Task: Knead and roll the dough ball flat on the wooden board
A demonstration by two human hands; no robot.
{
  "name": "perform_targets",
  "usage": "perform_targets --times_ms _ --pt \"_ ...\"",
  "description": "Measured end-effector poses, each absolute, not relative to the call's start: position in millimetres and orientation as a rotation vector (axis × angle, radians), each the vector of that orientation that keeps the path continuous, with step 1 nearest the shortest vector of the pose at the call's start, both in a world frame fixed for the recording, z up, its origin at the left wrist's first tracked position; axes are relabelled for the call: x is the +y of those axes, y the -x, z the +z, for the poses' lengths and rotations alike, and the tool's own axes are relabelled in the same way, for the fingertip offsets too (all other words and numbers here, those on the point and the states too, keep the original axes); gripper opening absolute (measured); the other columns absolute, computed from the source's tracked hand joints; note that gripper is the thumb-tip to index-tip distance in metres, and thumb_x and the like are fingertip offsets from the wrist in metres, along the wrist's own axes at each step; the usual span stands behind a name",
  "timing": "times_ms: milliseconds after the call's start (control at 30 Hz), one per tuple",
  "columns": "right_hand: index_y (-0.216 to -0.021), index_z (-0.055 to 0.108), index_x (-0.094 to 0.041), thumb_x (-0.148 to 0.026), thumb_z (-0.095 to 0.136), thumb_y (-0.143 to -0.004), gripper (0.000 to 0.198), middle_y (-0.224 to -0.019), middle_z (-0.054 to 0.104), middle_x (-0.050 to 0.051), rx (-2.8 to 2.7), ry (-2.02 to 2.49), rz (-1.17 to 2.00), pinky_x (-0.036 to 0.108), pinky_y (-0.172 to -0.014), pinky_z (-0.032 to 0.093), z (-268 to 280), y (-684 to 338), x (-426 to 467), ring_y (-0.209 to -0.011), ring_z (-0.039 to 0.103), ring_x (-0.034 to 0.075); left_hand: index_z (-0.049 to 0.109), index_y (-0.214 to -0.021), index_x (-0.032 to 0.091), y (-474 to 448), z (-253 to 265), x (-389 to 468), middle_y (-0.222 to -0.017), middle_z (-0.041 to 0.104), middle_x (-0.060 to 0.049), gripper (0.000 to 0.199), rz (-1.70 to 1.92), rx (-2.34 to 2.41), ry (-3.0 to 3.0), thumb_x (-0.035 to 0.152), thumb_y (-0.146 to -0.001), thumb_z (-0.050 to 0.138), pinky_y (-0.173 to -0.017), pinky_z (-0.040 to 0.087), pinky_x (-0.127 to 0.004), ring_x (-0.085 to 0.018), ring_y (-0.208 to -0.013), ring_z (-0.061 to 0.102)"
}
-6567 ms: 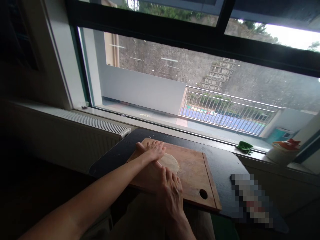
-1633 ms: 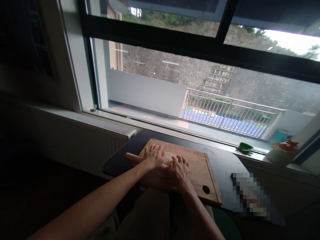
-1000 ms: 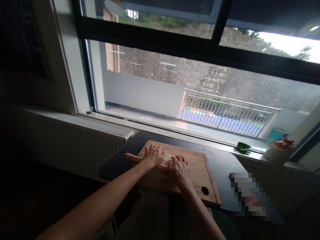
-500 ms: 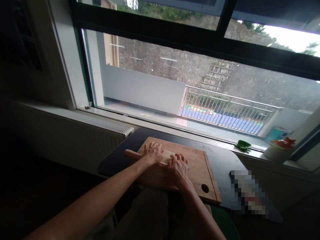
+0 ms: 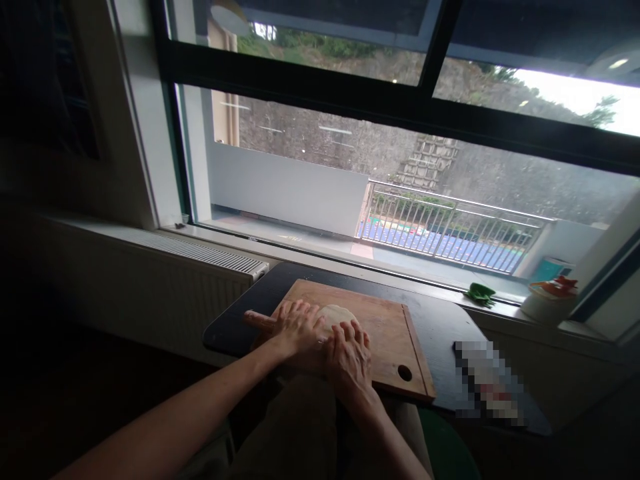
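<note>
The dough (image 5: 339, 315) lies just beyond my fingers, near the middle of the board (image 5: 390, 350), a little toward its far edge. The pin (image 5: 259, 319) is on my side of it, its long axis slanting from past the board's left edge inward and slightly toward me, so the dough sits off the pin's far flank.

My left hand (image 5: 300, 328) lies over the pin nearer the board's left edge, fingers a little apart and pointing away from me. My right hand (image 5: 350, 355) covers the other end, knuckles bent, and its fingertips overlap the dough's near edge as I see it; whether they press into it I can't tell. The left fingertips come up to the dough's left side, so the right hand is slightly the nearer. Both hands rest on the pin, but the undersides are hidden and I can't tell how far my fingers curl round it.

Counting: one pin, one dough round, one board with one hole (image 5: 405, 373) by its near right corner, all on one table (image 5: 440, 333). On the sill (image 5: 425, 285) stand one green thing (image 5: 480, 293) and one pot (image 5: 547, 303).
</note>
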State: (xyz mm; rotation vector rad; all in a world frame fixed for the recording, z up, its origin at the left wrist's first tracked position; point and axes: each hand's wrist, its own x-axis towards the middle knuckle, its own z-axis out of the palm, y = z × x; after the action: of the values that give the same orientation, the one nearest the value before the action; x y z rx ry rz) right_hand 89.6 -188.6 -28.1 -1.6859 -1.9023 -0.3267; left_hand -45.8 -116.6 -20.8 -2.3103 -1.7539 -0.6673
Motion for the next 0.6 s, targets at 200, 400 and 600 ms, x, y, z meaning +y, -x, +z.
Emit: perform_targets --times_ms 200,400,600 --pt "-0.108 0.056 -0.023 -0.027 0.036 -0.087 0.029 -0.115 0.054 0.007 -1.855 1.731 -0.292 0.039 -0.097 0.023 -25 -97 -157 -0.117 0.037 0.022 0.056 -0.109 0.024 35 -13 -95 -0.118 0.055 -0.007 0.043 -0.624 -1.844 2.309 0.049 -0.084 0.030 -0.099 0.022 -0.044 -0.025 -0.116 0.039" --pt "-0.114 0.054 -0.024 -0.031 0.036 -0.085 0.034 -0.114 0.054 0.007 -1.851 1.859 -0.097 0.039 -0.091 0.027 -17 -110 -113 -0.111 0.041 0.023 0.058 -0.101 0.021 24 -3 -65 -0.107 0.059 -0.009 0.042 -0.604 -1.931 2.288 0.047 -0.085 0.028 -0.094 0.029 -0.043 -0.025 -0.109 0.045" --pt "-0.116 0.052 -0.024 -0.031 0.034 -0.085 0.036 -0.115 0.053 0.007 -1.865 1.919 0.011 0.037 -0.086 0.029 -14 -116 -100 -0.107 0.043 0.023 0.054 -0.108 0.020 23 -5 -52 -0.111 0.058 -0.011 0.045 -0.518 -1.951 2.369 0.048 -0.084 0.028 -0.092 0.030 -0.043 -0.026 -0.106 0.047"
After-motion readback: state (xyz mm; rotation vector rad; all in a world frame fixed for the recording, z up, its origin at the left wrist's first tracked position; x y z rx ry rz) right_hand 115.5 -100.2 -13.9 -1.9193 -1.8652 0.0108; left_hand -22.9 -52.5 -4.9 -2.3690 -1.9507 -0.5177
